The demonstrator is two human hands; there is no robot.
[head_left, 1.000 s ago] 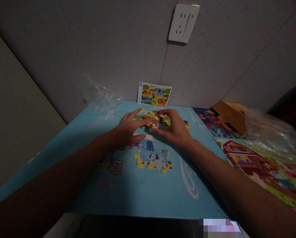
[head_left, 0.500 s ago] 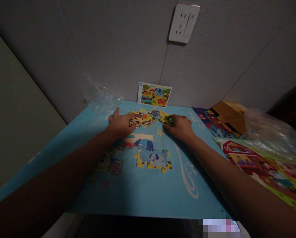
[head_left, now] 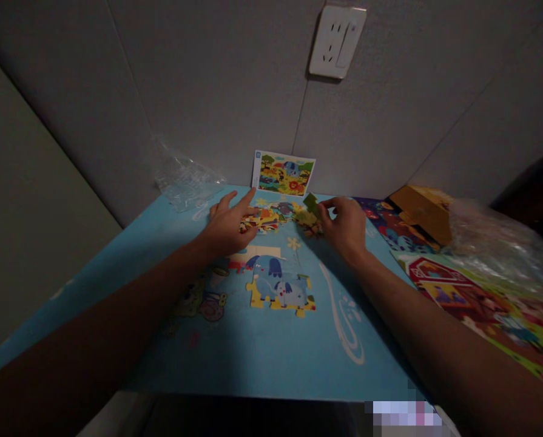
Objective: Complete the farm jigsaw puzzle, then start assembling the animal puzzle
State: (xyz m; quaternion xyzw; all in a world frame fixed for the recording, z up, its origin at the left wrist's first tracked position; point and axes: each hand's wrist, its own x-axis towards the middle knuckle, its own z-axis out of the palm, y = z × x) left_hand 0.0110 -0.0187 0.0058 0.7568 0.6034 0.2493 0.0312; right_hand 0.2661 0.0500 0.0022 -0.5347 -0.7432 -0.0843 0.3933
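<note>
Between the thumb and fingers of my right hand (head_left: pixel 345 226) is a green puzzle piece (head_left: pixel 312 204), raised above the right end of a heap of loose puzzle pieces (head_left: pixel 271 220). My left hand (head_left: pixel 229 226) rests at the heap's left side, fingers spread, with nothing visibly gripped; part of the heap is hidden behind it. Closer to me lies a joined section of puzzle (head_left: pixel 280 286) showing blue elephants on yellow ground. A picture card (head_left: pixel 284 174) of the animal scene leans on the wall behind the heap.
A clear plastic bag (head_left: pixel 187 182) lies at the back left of the blue table (head_left: pixel 262 358). On the right are an opened cardboard box (head_left: pixel 419 212), another crumpled plastic bag (head_left: pixel 503 246) and a colourful farm picture (head_left: pixel 475 303). A wall socket (head_left: pixel 338 42) is above.
My right hand has lifted the green puzzle piece up from the heap's right end. My left hand has shifted slightly right, its fingers spreading over the heap's edge.
</note>
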